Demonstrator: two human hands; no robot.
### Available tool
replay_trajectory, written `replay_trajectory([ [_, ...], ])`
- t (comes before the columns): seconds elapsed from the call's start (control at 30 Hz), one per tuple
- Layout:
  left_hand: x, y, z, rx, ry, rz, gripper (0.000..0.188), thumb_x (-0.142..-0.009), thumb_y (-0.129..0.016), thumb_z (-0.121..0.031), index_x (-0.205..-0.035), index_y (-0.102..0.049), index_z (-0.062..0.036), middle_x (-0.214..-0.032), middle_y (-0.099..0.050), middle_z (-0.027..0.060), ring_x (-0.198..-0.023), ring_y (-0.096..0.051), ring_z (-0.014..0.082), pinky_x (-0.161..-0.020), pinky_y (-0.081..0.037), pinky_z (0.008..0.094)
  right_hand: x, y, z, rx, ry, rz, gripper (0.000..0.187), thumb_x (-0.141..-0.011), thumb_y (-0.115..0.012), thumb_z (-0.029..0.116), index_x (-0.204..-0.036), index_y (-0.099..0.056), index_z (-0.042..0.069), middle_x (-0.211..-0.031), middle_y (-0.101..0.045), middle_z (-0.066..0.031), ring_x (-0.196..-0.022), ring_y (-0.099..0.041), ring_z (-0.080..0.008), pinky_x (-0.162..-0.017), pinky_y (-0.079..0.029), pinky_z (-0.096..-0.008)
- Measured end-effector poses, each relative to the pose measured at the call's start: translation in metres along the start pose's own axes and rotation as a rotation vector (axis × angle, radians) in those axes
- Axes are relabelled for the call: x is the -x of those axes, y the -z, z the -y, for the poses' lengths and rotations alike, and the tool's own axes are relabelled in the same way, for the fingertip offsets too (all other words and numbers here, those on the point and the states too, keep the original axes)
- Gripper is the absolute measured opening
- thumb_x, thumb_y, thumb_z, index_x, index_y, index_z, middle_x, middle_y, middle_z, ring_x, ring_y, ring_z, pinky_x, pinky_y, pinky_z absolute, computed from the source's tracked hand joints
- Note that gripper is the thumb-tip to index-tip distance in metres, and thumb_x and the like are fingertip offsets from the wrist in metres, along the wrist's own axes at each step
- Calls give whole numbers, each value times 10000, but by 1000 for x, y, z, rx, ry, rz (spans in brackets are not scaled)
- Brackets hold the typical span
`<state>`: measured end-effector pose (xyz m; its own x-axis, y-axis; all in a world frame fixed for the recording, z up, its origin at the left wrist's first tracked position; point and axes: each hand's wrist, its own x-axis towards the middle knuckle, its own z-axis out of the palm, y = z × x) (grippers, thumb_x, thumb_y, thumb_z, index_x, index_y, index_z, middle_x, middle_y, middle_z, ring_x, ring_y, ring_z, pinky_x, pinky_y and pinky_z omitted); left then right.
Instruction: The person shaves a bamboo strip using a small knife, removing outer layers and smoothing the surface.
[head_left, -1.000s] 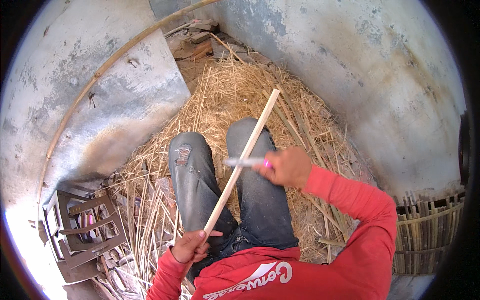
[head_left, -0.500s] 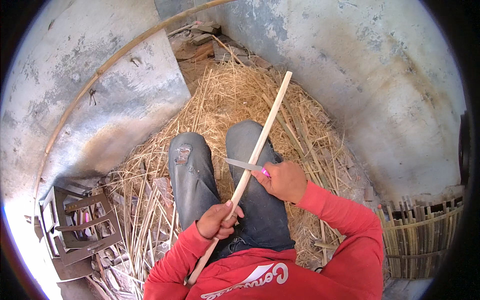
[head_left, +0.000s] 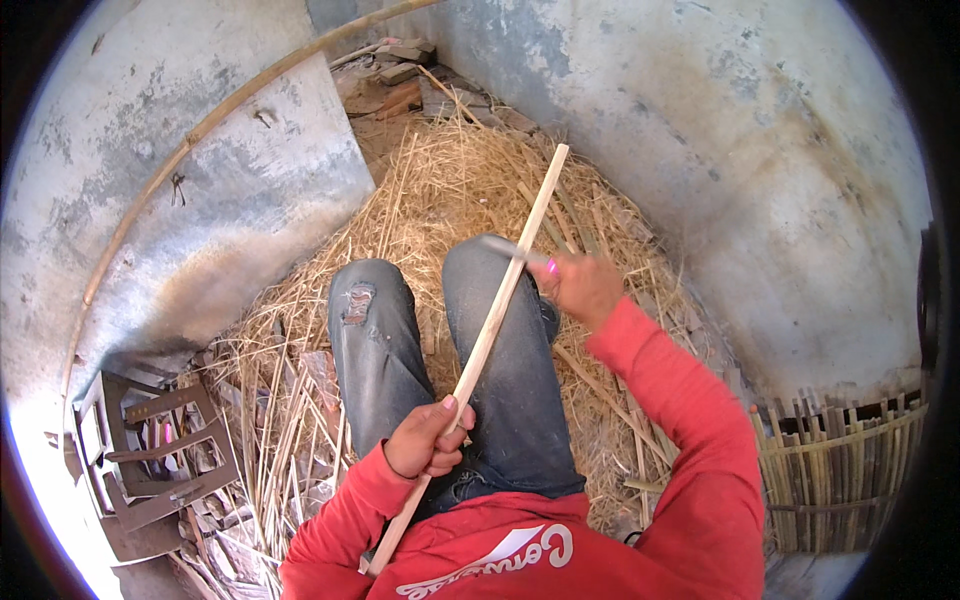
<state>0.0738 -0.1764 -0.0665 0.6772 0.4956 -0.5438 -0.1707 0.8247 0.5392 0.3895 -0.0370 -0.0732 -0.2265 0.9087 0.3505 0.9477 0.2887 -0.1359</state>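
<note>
A long pale wooden strip point(head_left: 488, 335) slants from my waist up past my right knee. Its lower part is gripped by my left hand point(head_left: 430, 440), fingers wrapped around it. In my right hand point(head_left: 585, 287) is a knife point(head_left: 515, 250) with a pink handle. The blade lies across the upper part of the strip and is blurred by motion. My right fingers are closed around the handle, beside the strip's right edge. The strip's near end rests against my red shirt.
Straw-like shavings point(head_left: 455, 190) cover the floor ahead. A dark slotted frame point(head_left: 170, 460) lies at left, beside several thin strips point(head_left: 270, 440). A slatted basket point(head_left: 840, 480) stands at right. A bent pole point(head_left: 190, 140) leans along the left wall; bricks point(head_left: 400, 70) lie in the far corner.
My right hand and the knife have slid up along the strip, away from me. My left hand keeps its grip low on the strip. The view has shifted slightly.
</note>
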Motion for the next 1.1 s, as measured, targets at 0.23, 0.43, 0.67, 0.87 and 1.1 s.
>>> replay_trajectory([
  [0.23, 55, 16, 49, 61, 100, -10, 448, -1132, -393, -480, -1044, -569, -78, -625, -298, -62, -445, -223, 53, -392, -181, 256, -51, 15, -157, 88, -380, -33, 554, -1084, -457, 464, -850, -720, 37, -754, -670, -252, -720, -659, -472, -649, -510, -550],
  [0.43, 50, 19, 55, 149, 102, 25, 470, -1132, -388, -492, -1062, -571, -65, -630, -307, -58, -450, -226, 49, -398, -174, 250, 1, 25, -12, -289, -223, -1, 504, -1026, -587, 500, -795, -706, 68, -699, -665, -212, -651, -672, -422, -573, -483, -523],
  [0.67, 20, 14, 27, 107, 81, 49, 476, -1112, -416, -531, -1034, -549, -80, -631, -308, -59, -459, -217, 51, -405, -169, 257, 46, 40, 60, -321, -16, 246, 557, -1017, -581, 545, -741, -669, 69, -589, -599, -203, -558, -638, -419, -522, -490, -514],
  [0.87, 33, 15, 36, 69, 97, 7, 447, -1119, -408, -514, -1050, -536, -91, -634, -300, -61, -465, -216, 52, -414, -164, 257, 37, 21, 28, -227, -7, 202, 640, -1013, -529, 618, -731, -689, 65, -574, -620, -205, -548, -653, -421, -507, -524, -529],
  [1.1, 51, 6, 38, 60, 83, -40, 471, -1086, -467, -561, -1026, -521, -97, -634, -307, -58, -475, -226, 61, -430, -185, 261, 10, -7, -12, -81, 99, -18, 722, -1026, -444, 675, -721, -705, 75, -575, -622, -189, -511, -642, -400, -459, -503, -508],
])
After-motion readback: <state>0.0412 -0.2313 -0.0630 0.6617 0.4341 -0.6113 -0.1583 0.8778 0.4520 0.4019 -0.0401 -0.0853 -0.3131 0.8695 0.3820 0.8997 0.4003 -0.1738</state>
